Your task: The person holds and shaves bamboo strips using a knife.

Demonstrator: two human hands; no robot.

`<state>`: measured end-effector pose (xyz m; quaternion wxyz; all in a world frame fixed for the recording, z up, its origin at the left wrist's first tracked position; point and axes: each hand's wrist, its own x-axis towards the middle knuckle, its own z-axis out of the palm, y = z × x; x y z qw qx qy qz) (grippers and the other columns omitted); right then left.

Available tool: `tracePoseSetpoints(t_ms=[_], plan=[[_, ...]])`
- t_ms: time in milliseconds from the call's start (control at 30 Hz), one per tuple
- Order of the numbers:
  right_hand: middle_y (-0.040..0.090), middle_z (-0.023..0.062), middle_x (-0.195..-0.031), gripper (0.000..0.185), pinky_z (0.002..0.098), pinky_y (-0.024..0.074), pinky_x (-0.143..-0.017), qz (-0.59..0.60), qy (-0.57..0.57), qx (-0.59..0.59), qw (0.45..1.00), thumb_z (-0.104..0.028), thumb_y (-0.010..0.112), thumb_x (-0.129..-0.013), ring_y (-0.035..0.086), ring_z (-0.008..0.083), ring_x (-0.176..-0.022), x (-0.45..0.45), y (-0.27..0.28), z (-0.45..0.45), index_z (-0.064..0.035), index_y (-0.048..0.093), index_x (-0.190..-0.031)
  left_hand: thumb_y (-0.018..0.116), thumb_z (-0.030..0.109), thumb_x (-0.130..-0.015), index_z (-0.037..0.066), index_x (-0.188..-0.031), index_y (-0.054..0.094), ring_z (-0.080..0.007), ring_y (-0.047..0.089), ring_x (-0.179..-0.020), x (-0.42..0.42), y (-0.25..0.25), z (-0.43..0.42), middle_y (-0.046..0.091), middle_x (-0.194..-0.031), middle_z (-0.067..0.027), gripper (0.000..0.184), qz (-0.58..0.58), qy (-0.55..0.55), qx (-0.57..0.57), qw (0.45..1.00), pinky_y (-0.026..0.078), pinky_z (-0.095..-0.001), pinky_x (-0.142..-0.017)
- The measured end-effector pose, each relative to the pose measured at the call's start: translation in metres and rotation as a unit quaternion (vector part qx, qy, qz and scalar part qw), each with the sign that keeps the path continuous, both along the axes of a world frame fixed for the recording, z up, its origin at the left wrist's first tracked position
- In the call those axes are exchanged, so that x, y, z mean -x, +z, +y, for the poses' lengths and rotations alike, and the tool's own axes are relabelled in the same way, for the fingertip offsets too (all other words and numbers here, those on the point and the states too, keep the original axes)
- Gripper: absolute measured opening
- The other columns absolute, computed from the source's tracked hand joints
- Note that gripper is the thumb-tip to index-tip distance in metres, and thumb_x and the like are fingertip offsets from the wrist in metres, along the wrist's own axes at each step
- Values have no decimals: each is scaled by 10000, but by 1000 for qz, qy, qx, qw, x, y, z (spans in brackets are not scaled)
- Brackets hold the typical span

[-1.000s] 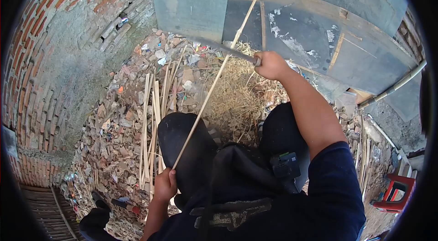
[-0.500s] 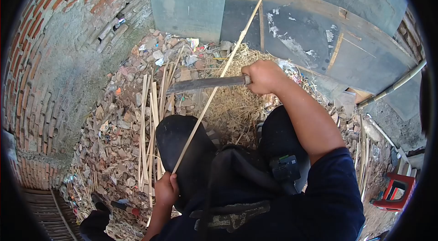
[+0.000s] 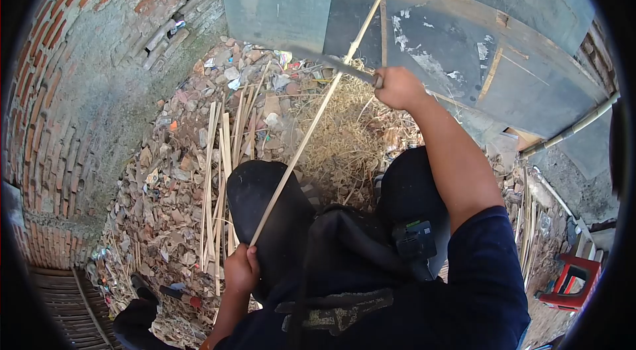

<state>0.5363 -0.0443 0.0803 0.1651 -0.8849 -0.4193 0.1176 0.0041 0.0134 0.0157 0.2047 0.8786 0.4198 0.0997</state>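
Note:
A long, pale bamboo strip (image 3: 307,140) slants from my left hand (image 3: 241,269) up and to the right, passing over my left knee. The fingers of my left hand are closed round its lower end. My right hand (image 3: 401,89) grips the handle of a long knife (image 3: 344,68), whose blade points up and left and is blurred toward its tip. The blade crosses the strip in its upper part; whether they touch I cannot tell. Below my right hand lies a heap of curly shavings (image 3: 344,138).
More bamboo strips (image 3: 227,144) lie on the rubble left of my knee, others at the right (image 3: 528,234). A brick wall (image 3: 59,131) rises at the left, grey panels (image 3: 278,5) ahead. A red stool (image 3: 571,284) stands lower right; another person's foot (image 3: 144,289) shows lower left.
Half a second ago the knife lay nearly level across the strip, lower down. Now my right hand has risen and moved right, with the blade tilted upward. My left hand stays almost still.

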Motion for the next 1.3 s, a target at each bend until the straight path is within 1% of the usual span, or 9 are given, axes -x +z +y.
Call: tracePoseSetpoints(t_ms=[33, 133, 433, 533, 633, 833, 933, 1100, 1300], plan=[[735, 185, -1047, 265, 493, 550, -895, -6, -54, 19, 998, -192, 609, -841, 697, 370, -1014, -13, -1, 4, -118, 718, -1072, 498, 291, -1051, 30, -814, 536, -498, 605, -618, -2, 2, 1, 594, -644, -253, 355, 8, -3, -6, 1000, 455, -563, -555], [734, 176, -1041, 275, 490, 552, -896, -16, -54, 42, 998, -196, 615, -833, 699, 368, -1010, -10, -10, -2, -120, 715, -1077, 501, 293, -1050, 30, -820, 541, -497, 608, -621, -2, 16, 4, 595, -643, -252, 352, 33, -12, -13, 999, 456, -562, -557], [729, 159, -946, 251, 478, 561, -858, -62, 208, 101, 971, -190, 659, -793, 703, 363, -951, 46, 25, -5, -104, 718, -1021, 504, 307, -1050, 34, -806, 536, -495, 605, -618, -6, 8, 5, 588, -638, -252, 368, 24, -11, -9, 1000, 454, -558, -554], [729, 161, -926, 246, 482, 560, -855, 37, 21, -6, 999, -196, 656, -795, 702, 368, -950, -5, -3, 1, -86, 714, -1008, 505, 310, -1050, 37, -798, 530, -495, 601, -609, 2, -1, 4, 583, -630, -248, 372, -3, -5, -15, 1000, 451, -557, -546], [731, 165, -939, 249, 482, 559, -854, 11, -111, -80, 990, -198, 653, -797, 701, 372, -955, -41, -29, -7, -71, 711, -1003, 513, 304, -1047, 40, -795, 526, -493, 599, -602, 4, 5, 5, 580, -626, -245, 366, 2, -10, -16, 1000, 449, -554, -537], [734, 178, -990, 264, 477, 559, -872, -24, 61, 21, 998, -195, 661, -775, 700, 371, -982, 0, 8, -18, -115, 730, -1018, 527, 295, -1039, 42, -793, 526, -486, 601, -594, -4, 8, 5, 583, -628, -244, 353, 9, -22, -13, 1000, 451, -553, -536], [733, 175, -990, 257, 477, 559, -872, -50, 65, 53, 995, -193, 661, -769, 699, 369, -986, 9, 25, -21, -133, 733, -1009, 531, 296, -1034, 44, -794, 527, -486, 603, -594, -3, -2, 2, 588, -634, -246, 348, 5, -9, -35, 999, 453, -555, -536], [725, 209, -1113, 346, 469, 545, -937, 3, -124, -1, 992, -186, 616, -796, 688, 375, -1059, -47, -13, -21, -89, 730, -1107, 544, 285, -1027, 43, -802, 523, -487, 607, -596, 1, 7, 5, 594, -640, -246, 331, 43, -13, -51, 998, 455, -563, -535], [732, 199, -1021, 297, 475, 553, -895, -8, 27, 7, 1000, -195, 651, -779, 691, 382, -1017, -7, 6, -23, -102, 729, -1050, 538, 291, -1031, 39, -805, 519, -489, 604, -596, -3, 8, 6, 591, -630, -242, 340, 29, -22, -31, 999, 453, -563, -537]])
